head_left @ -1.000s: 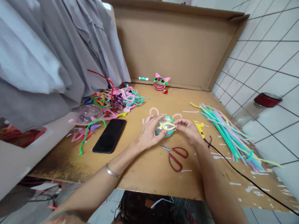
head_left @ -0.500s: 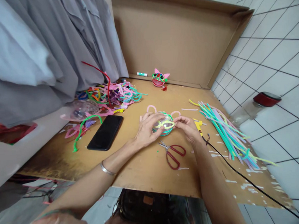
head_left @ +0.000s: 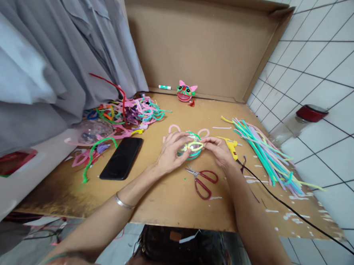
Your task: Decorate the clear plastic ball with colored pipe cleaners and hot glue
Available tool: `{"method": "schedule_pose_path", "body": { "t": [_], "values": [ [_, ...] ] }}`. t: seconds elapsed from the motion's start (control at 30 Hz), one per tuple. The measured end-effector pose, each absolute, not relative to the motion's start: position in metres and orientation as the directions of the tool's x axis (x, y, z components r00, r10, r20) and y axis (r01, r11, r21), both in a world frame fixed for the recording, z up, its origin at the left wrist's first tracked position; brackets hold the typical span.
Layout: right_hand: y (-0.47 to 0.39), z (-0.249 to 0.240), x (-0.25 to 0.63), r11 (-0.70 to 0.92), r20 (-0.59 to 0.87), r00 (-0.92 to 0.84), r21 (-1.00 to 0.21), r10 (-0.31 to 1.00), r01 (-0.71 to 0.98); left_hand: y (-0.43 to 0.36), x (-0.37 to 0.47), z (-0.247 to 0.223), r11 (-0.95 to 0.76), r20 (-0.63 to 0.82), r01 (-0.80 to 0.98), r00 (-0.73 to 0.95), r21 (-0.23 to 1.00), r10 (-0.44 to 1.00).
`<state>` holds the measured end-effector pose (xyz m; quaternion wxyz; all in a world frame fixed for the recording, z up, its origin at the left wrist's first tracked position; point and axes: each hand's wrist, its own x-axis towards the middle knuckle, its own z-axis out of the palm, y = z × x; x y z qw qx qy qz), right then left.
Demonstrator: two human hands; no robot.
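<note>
A small round craft piece (head_left: pixel 193 154), see-through and banded with green and teal pipe cleaners, sits on the table between my hands. Two pink pipe-cleaner loops (head_left: pixel 203 132) stick out behind it. My left hand (head_left: pixel 173 148) curls over its left side, fingers on top and thumb in front. A pale yellow pipe-cleaner loop (head_left: pixel 197 146) lies across its front. At the loop's right end, my right hand (head_left: pixel 218 150) pinches the tip between thumb and fingers. Red-handled scissors (head_left: pixel 203 181) lie open just in front of the piece.
Right of my right hand are a yellow glue gun (head_left: pixel 231 145) with a black cord and a bundle of pipe cleaners (head_left: pixel 258 153). A black phone (head_left: pixel 122 158) and tangled pipe cleaners (head_left: pixel 142 110) lie left. A finished pink-eared head (head_left: pixel 185 92) and glue stick (head_left: pixel 164 87) stand behind.
The view has shifted slightly, so most things appear a little further left. Both hands keep nearly the same grip on the round piece and yellow loop.
</note>
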<state>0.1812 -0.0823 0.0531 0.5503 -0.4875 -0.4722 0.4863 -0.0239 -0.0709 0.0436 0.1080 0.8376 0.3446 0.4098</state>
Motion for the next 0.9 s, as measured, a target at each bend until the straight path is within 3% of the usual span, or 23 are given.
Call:
{"method": "schedule_pose_path", "body": {
  "t": [0.33,0.6,0.9],
  "values": [
    [-0.0834,0.0555,0.1807,0.026,0.012,0.101,-0.991,0.995,-0.133,-0.0696,-0.0236,0.0435,-0.736,0.614,0.482,0.418,0.474,0.669],
    [-0.0832,0.0526,0.1852,-0.018,-0.022,0.015,-0.968,1.0,-0.252,-0.0686,-0.025,0.0446,-0.739,0.62,0.487,0.416,0.466,0.666],
    [-0.08,0.0494,0.1802,0.008,-0.014,0.11,-0.98,0.994,-0.198,-0.0675,-0.0245,0.0429,-0.745,0.623,0.47,0.418,0.474,0.661]
  ]
}}
